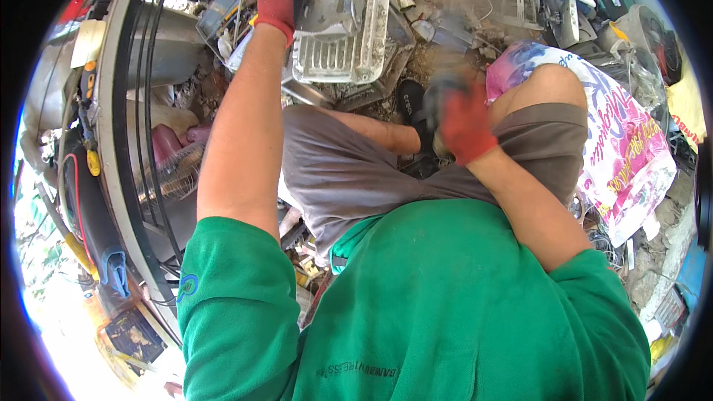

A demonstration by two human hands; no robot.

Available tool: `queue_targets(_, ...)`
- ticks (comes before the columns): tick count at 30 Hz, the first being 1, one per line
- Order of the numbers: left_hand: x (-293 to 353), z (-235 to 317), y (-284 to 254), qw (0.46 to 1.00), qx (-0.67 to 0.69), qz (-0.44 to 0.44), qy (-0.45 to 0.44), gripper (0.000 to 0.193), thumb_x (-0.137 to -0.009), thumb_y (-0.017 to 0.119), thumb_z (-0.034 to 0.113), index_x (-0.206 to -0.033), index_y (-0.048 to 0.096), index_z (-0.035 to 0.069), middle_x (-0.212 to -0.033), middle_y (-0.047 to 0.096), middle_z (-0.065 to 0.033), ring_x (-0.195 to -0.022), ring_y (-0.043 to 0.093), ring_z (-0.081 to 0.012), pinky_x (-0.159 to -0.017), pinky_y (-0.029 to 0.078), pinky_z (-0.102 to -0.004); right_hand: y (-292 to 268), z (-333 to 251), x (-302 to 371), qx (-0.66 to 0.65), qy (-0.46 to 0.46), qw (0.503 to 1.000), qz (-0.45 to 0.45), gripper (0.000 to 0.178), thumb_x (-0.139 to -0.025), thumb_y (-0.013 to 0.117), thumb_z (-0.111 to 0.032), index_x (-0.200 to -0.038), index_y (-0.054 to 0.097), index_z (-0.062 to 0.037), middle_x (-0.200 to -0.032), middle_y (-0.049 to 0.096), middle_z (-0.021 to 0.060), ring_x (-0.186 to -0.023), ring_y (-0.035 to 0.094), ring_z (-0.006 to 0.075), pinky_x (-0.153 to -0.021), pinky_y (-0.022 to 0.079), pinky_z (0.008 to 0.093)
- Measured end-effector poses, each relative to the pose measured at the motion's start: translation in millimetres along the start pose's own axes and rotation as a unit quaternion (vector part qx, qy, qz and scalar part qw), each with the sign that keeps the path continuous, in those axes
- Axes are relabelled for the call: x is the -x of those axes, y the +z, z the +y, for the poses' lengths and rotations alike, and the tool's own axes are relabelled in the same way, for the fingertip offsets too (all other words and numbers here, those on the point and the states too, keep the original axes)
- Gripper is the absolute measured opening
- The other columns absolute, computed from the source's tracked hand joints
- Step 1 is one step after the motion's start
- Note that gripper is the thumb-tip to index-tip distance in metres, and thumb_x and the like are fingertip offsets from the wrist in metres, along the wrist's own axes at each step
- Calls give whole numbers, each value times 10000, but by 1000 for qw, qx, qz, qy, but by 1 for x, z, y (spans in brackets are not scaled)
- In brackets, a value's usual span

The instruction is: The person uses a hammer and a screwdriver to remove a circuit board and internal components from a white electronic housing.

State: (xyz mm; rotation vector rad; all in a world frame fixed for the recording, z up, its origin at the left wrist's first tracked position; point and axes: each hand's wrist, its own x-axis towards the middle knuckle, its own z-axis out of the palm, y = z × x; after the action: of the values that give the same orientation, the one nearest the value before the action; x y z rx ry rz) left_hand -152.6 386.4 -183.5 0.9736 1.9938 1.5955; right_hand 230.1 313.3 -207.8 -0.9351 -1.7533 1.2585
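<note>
My left hand [280,1], in a red and black glove, is closed at the left edge of a grey metal piece [327,13]. That piece lies over a pale, ribbed metal housing [334,59] with a raised rim. Most of the left fingertips are hidden. Between my knees, my right hand [462,115] in a matching glove is smeared by motion. A blurred dark shape shows at its fingers; whether it is held, and its kind, cannot be told.
Scrap and rubble spread around the housing. A printed white and pink plastic bag [620,148] lies beside my right knee. A metal frame with black cables [122,119] stands along my left. My dark shoe [412,108] is just left of my right hand.
</note>
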Motion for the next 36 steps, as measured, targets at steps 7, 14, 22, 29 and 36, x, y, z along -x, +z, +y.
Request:
queue_targets(7,20,22,5,989,-142,25,-14,645,-920,629,583,-1065,677,-44,-950,640,-239,-919,599,-367,-800,460,-426,-22,-31,-12,72,-53,996,17,528,-1029,551,-389,-1310,584,57,-1201,662,265,-1145,624,372,-1007,475,412)
queue_targets(14,10,25,24,984,-158,52,69,699,-948,608,544,-1142,671,-125,-1114,682,-343,-1114,640,-469,-951,486,-463,5,8,4,58,28,998,-1,428,-1026,548,-327,-1231,580,47,-993,648,257,-973,616,428,-916,492,480)
queue_targets(22,12,7,-14,978,117,-117,-126,249,-941,711,342,-898,691,98,-686,593,-48,-627,587,-207,-567,462,-377,-24,-57,-10,-172,180,967,-43,573,-992,577,-416,-1370,558,15,-1151,685,296,-1132,637,441,-986,491,439)
queue_targets(29,29,40,21,995,-23,-88,29,434,-913,753,373,-1025,734,-46,-851,703,-20,-719,578,-101,-667,490,-306,10,10,5,128,235,962,-61,724,-949,613,-500,-1414,512,45,-1232,657,287,-1161,624,423,-1031,468,420)
queue_targets(36,10,21,-21,983,116,-109,-95,367,-957,709,253,-1234,680,13,-1056,715,-48,-857,664,-154,-775,521,-313,-8,5,-16,9,181,981,-74,822,-841,736,-497,-1410,516,54,-1341,610,265,-1246,591,366,-1062,449,392)
